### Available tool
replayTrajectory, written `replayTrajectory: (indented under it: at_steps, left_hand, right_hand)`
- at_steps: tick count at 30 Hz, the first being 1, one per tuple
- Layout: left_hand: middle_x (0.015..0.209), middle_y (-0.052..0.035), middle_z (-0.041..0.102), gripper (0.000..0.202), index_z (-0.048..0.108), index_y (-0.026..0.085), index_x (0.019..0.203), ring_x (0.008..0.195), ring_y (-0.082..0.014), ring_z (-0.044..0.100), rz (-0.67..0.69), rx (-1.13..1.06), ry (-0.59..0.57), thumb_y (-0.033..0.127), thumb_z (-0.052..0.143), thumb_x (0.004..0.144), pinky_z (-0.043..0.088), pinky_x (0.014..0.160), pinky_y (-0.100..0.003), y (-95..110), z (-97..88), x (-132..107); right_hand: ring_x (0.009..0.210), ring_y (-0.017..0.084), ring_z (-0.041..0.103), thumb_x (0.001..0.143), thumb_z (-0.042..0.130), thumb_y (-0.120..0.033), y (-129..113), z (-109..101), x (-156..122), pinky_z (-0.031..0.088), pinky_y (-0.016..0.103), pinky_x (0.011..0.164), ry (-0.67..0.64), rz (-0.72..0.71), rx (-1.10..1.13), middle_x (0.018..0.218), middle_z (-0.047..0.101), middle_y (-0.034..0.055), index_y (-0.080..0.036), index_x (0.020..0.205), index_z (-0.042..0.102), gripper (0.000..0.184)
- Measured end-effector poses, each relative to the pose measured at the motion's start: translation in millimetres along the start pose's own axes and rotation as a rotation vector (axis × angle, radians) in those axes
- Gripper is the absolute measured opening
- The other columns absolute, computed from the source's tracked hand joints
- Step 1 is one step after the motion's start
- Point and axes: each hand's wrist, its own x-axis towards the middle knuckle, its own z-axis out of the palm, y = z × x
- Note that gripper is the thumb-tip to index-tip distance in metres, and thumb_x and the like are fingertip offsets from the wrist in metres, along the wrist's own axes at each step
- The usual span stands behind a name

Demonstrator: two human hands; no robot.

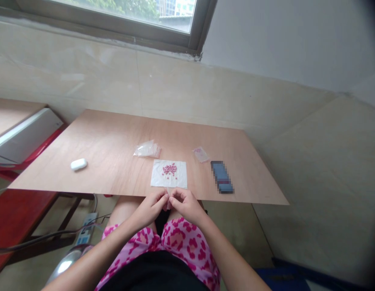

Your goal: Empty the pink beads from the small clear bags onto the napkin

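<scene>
**Left hand (pixel 151 208) and right hand (pixel 187 206) pinch a small pink piece (pixel 168 205)**

The fingers (pixel 162 199) of both hands are clenched close together on it, just off the near edge of the wooden surface (pixel 114 137) and above the pink-patterned shorts (pixel 181 246). Just ahead lies a white sheet (pixel 158 173) bearing a cluster of pink beads (pixel 169 169). Beyond it are a clear plastic bag (pixel 147 149) and a small bag with pink contents (pixel 201 154). A blurred blue oblong (pixel 222 177) lies to the right, and a white case (pixel 78 164) lies well left.

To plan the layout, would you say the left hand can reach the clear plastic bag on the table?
Probably yes: the plastic bag lies beyond the flat white sheet, and nothing tall blocks the left hand.
</scene>
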Motion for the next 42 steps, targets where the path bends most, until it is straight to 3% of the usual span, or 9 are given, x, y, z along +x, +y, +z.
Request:
replayTrajectory:
  at_steps: [6,10,14,26,32,36,42]
  left_hand:
    - [0.072,-0.0019,0.064,0.023,0.058,0.020,0.071,0.072,-0.0189,0.060,0.001,0.053,0.010,0.020,0.050,0.092,0.045,0.070,-0.029,-2.7,-4.0,2.3]
    - [0.068,0.0004,0.058,0.018,0.054,0.020,0.069,0.065,-0.0169,0.052,-0.014,0.139,0.040,0.022,0.055,0.087,0.038,0.061,-0.027,-4.5,-5.0,3.3]
    - [0.070,-0.0003,0.059,0.014,0.058,0.019,0.072,0.067,-0.0174,0.052,0.008,0.149,0.041,0.021,0.055,0.085,0.039,0.064,-0.027,-4.0,-4.1,2.8]
    - [0.073,-0.0017,0.064,0.015,0.059,0.019,0.073,0.069,-0.0191,0.055,0.009,0.318,0.033,0.018,0.050,0.084,0.041,0.067,-0.029,-7.3,-1.2,4.2]
    - [0.069,0.0003,0.059,0.017,0.050,0.020,0.068,0.066,-0.0175,0.053,0.003,0.360,0.044,0.018,0.048,0.085,0.036,0.063,-0.028,-10.5,-2.7,6.9]
    - [0.065,0.0023,0.055,0.019,0.047,0.020,0.067,0.063,-0.0161,0.050,0.013,0.431,0.092,0.018,0.050,0.085,0.030,0.060,-0.028,-9.5,-1.5,5.5]
    - [0.063,0.0025,0.051,0.024,0.044,0.020,0.064,0.063,-0.0160,0.049,0.020,0.395,0.151,0.019,0.049,0.087,0.031,0.061,-0.028,-5.5,-2.6,3.8]
  right_hand:
    - [0.070,0.017,0.062,0.089,0.062,-0.024,4.9,0.3,1.1,0.049,0.028,0.068,0.067,-0.014,-0.166,0.075,0.067,0.0011,-0.020,0.075,0.060,0.015]
    - [0.066,0.015,0.056,0.088,0.061,-0.021,1.8,1.8,0.2,0.043,0.027,0.063,0.093,-0.087,-0.366,0.072,0.063,-0.0004,-0.020,0.074,0.060,0.015]
    - [0.067,0.016,0.055,0.087,0.061,-0.019,-4.2,3.7,-2.3,0.040,0.027,0.064,0.065,-0.191,-0.497,0.072,0.062,-0.0010,-0.021,0.075,0.060,0.013]
    - [0.063,0.014,0.053,0.082,0.057,-0.014,6.9,5.4,-2.0,0.037,0.025,0.063,0.120,-0.204,-0.674,0.068,0.058,-0.0020,-0.021,0.071,0.053,0.014]
    - [0.064,0.015,0.055,0.084,0.056,-0.015,6.2,7.1,-1.8,0.037,0.025,0.063,0.138,-0.182,-0.717,0.070,0.061,-0.0013,-0.021,0.072,0.055,0.013]
    - [0.062,0.015,0.052,0.082,0.057,-0.013,9.1,5.3,-0.5,0.035,0.025,0.061,0.223,-0.163,-0.773,0.066,0.058,-0.0017,-0.021,0.068,0.050,0.018]
    - [0.065,0.015,0.056,0.089,0.058,-0.015,8.7,0.4,0.0,0.040,0.025,0.063,0.225,-0.187,-0.681,0.073,0.061,-0.0013,-0.022,0.079,0.055,0.012]
